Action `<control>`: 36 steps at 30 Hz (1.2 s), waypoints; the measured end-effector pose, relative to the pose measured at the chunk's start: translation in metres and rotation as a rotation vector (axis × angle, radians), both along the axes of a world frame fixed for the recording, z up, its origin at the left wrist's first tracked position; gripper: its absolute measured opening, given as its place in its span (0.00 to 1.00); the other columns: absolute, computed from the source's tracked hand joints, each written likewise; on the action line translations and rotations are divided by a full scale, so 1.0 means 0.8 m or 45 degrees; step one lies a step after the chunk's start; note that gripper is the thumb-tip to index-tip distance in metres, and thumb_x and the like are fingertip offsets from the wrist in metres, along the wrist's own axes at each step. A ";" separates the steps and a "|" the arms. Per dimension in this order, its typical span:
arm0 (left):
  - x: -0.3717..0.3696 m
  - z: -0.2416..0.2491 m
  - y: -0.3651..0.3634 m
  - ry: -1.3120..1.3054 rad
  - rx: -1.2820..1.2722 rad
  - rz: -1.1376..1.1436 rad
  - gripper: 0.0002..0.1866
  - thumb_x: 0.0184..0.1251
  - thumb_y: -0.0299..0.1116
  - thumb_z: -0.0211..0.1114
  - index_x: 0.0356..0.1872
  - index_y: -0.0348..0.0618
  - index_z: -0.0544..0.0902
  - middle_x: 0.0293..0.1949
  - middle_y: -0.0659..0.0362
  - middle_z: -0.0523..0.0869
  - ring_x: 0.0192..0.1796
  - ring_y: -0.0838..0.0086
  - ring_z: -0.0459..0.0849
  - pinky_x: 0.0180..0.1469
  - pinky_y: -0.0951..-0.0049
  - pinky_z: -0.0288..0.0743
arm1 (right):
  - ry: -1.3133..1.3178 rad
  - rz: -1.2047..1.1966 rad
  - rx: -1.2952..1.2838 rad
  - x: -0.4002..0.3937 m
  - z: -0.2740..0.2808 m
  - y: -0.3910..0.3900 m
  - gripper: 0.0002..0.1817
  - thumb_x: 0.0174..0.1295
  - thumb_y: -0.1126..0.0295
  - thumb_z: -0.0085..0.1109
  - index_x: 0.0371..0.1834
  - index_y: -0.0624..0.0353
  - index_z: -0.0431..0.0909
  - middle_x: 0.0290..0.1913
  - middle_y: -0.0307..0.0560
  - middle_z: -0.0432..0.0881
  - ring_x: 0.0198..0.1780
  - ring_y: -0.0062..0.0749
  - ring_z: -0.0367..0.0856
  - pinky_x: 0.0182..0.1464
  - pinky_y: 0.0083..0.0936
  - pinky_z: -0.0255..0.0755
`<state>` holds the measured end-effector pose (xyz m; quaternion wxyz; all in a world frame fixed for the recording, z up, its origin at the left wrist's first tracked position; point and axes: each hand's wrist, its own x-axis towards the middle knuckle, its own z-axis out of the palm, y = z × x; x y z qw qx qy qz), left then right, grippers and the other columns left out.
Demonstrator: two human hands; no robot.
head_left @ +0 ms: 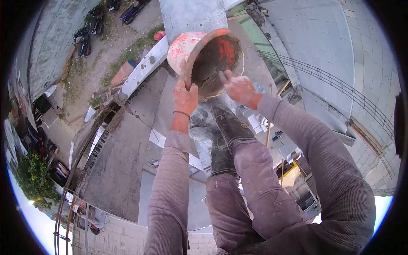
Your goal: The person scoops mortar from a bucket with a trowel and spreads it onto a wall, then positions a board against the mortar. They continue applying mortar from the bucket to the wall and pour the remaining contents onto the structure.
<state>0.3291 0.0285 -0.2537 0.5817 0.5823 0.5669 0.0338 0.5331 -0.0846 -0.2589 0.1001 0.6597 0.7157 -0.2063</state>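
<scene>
A worn red bucket (pixel 182 49), caked with pale grey residue, is tipped with its mouth toward me. Wet grey mortar (pixel 208 87) coats its lower inside. My left hand (pixel 185 98) is closed on the bucket's near-left rim, thumb and fingers on either side of the edge. At the right side of the mouth, my dusty right hand (pixel 241 89) is closed, its fingertips reaching just inside the opening. A dark shape lies in the mortar by those fingertips; whether it is a tool in the hand I cannot make out.
I am high above the ground, over narrow concrete ledges (pixel 123 161). A rebar cage (pixel 340 87) runs along the block wall (pixel 310 42) on the right. Motorbikes (pixel 85 40) stand on the ground far below left. My dusty boots (pixel 229 121) are beneath the bucket.
</scene>
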 end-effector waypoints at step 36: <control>0.026 -0.050 0.131 0.061 0.158 -0.349 0.25 0.62 0.31 0.64 0.61 0.33 0.79 0.49 0.40 0.89 0.53 0.49 0.88 0.57 0.57 0.82 | -0.040 -0.208 -0.093 0.065 0.120 0.043 0.14 0.64 0.69 0.55 0.51 0.60 0.78 0.37 0.52 0.82 0.44 0.41 0.87 0.43 0.40 0.84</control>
